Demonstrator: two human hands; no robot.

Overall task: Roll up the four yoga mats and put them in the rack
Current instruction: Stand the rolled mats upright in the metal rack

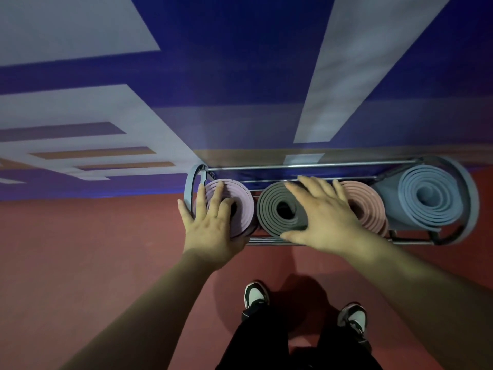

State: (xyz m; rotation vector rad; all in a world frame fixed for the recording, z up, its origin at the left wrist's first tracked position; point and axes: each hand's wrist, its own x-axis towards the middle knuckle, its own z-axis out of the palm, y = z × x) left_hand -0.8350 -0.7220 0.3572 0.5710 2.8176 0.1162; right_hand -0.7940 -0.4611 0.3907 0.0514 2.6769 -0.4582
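Bare forearms reach forward from the bottom corners, above black trousers (269,343) and two black-and-white shoes (256,296) planted on the red floor (106,249). Ahead of the shoes, a long metal rack (320,166) stands on the floor against a blue and grey wall (240,76). It holds four rolled mats standing on end in one row, their spiral ends facing up. From left to right they are the lilac mat (244,209), the grey mat (269,206), the pink mat (370,206) and the looser blue mat (426,198), each touching the next.

The left grip (210,222) lies spread on top of the lilac mat at the rack's left end, fingers straight and apart, pinching nothing. The right grip (322,217) is also spread flat, its palm over the grey mat's right edge and its fingers reaching across onto the pink mat. The blue mat sits apart from both.
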